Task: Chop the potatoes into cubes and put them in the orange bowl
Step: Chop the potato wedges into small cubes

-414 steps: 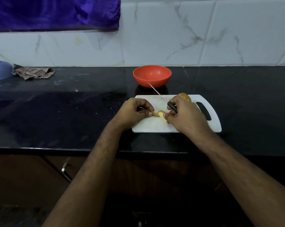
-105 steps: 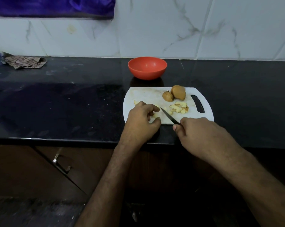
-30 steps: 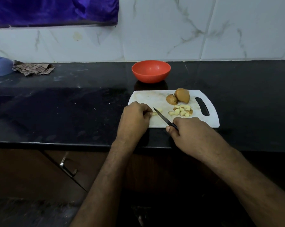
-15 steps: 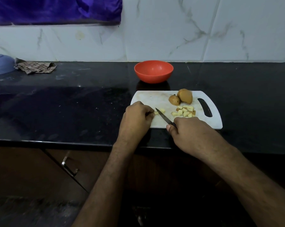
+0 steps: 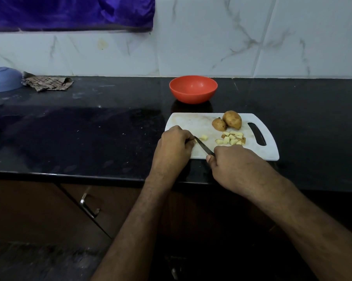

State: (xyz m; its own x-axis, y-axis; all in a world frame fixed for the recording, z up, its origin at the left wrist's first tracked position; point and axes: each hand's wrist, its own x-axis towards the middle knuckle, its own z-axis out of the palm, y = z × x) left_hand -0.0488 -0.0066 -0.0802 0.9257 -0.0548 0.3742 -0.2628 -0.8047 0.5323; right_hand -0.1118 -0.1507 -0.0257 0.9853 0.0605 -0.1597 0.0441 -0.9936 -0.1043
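Both hands work at the near edge of the board (image 5: 191, 122): the left hand (image 5: 174, 148) curls its fingers over a potato piece (image 5: 203, 137), mostly hidden beneath them, while the right hand (image 5: 234, 162) grips the knife (image 5: 203, 147), whose blade slants up to that piece. Cut cubes (image 5: 231, 138) lie heaped right of the blade, just before two whole potatoes (image 5: 227, 121) at the board's far side. Behind the board, apart from it, the orange bowl (image 5: 193, 89) stands on the counter (image 5: 90, 128).
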